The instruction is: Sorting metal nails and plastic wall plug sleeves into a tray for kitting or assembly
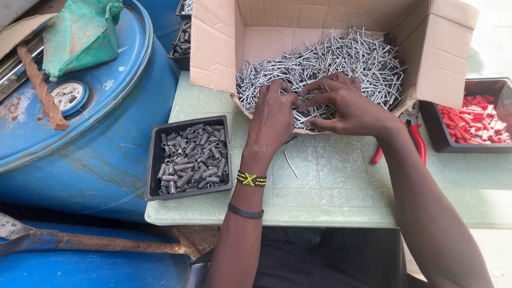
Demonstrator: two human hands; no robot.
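Note:
A cardboard box (213, 48) lies open on a pale green table (330, 181), filled with a heap of thin silver metal pins (341, 58). My left hand (273, 120) and my right hand (346, 106) meet at the box's front edge, fingertips together among the pins. Both seem to pinch a small bunch of pins between them. One loose pin (290, 164) lies on the table just below my hands. My left wrist wears a beaded band and a black band.
A black tray of grey metal sleeves (192, 157) sits at the table's left. A black tray of red plastic pieces (474, 120) sits at right, with red-handled pliers (416, 140) beside it. Blue drums (101, 144) stand to the left, with a rusty tool (96, 242) below.

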